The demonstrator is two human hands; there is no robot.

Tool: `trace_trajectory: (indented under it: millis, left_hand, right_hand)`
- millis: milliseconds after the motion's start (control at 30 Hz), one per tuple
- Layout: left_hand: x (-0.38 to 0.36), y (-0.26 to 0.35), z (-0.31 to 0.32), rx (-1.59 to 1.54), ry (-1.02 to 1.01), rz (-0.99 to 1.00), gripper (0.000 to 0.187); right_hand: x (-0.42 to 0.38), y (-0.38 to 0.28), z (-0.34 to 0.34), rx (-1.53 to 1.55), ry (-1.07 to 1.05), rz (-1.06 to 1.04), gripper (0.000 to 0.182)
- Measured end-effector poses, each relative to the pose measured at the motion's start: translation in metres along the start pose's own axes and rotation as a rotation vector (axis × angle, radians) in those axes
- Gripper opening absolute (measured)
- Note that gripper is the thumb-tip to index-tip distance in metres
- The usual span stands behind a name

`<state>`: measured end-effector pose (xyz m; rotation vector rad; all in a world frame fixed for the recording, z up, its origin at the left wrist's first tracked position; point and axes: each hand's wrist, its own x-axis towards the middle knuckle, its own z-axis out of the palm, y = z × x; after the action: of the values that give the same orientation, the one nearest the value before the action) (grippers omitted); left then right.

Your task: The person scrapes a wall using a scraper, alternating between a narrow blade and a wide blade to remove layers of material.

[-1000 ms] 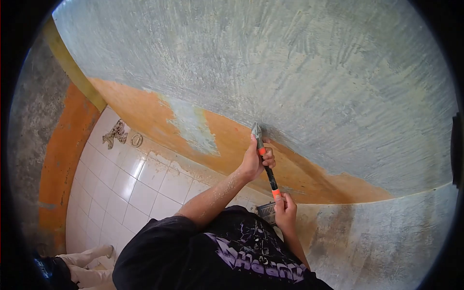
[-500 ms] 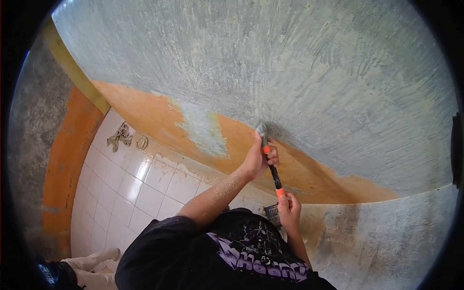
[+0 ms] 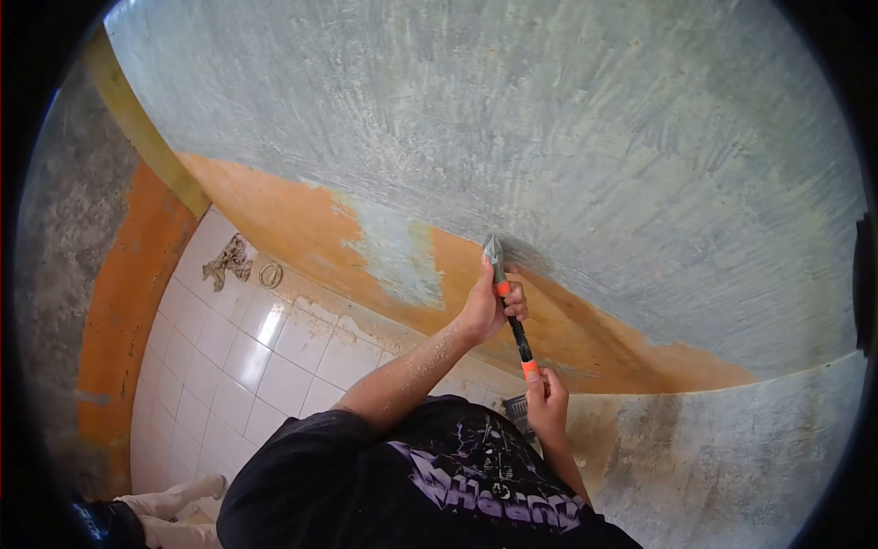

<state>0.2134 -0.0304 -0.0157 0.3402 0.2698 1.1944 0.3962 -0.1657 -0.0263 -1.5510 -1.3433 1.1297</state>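
Note:
A scraper (image 3: 522,340) with a grey metal head and a black-and-orange handle slants up against the wall. Its head rests at the border between bare grey wall (image 3: 549,119) and orange paint (image 3: 283,206). My left hand (image 3: 486,306) is closed around the upper part, just below the head, with the thumb along it. At the lower orange end, my right hand (image 3: 548,403) grips the handle. Pale flecks dot my left forearm. A scraped grey patch (image 3: 398,252) breaks the orange band left of the scraper.
Scrapings lie on the white tiled floor (image 3: 247,357) along the wall's foot. A crumpled cloth (image 3: 229,263) and a ring, perhaps a tape roll (image 3: 271,274), lie by the corner. A dark slatted object (image 3: 517,409) is partly hidden behind me. Another person's legs (image 3: 174,508) show at lower left.
The view has shifted slightly. The scraper's head now shows more of its flat face, and both hands keep their grip at nearly the same spot.

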Motion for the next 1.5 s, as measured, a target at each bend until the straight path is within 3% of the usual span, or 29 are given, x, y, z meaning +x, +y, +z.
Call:
trace_trajectory:
  millis: [167, 267, 467, 767, 1167, 1267, 1500]
  left_hand:
    - [-0.006, 0.044, -0.009, -0.064, 0.091, 0.125, 0.06]
    - [-0.011, 0.056, -0.014, -0.049, 0.033, 0.109, 0.059]
    - [-0.014, 0.01, 0.002, -0.022, 0.044, -0.049, 0.055]
    - [-0.007, 0.004, 0.0, 0.005, -0.027, -0.075, 0.058]
    - [-0.015, 0.071, -0.032, -0.015, 0.025, 0.136, 0.059]
    - [-0.02, 0.067, -0.03, -0.051, 0.034, 0.091, 0.058]
    - [-0.014, 0.022, -0.001, 0.023, 0.047, -0.093, 0.054]
  right_hand:
    - [0.025, -0.02, 0.028, -0.076, -0.037, -0.103, 0.03]
    - [0.025, -0.024, 0.033, -0.088, -0.078, -0.08, 0.03]
    - [-0.011, 0.0, 0.009, 0.07, 0.0, 0.075, 0.026]
    - [-0.018, 0.002, 0.014, 0.061, 0.073, 0.04, 0.028]
    - [0.023, -0.031, 0.065, -0.099, -0.065, -0.093, 0.032]
    - [0.014, -0.025, 0.059, -0.063, -0.069, -0.068, 0.031]
    - [-0.018, 0.014, 0.032, 0.345, -0.012, 0.126, 0.027]
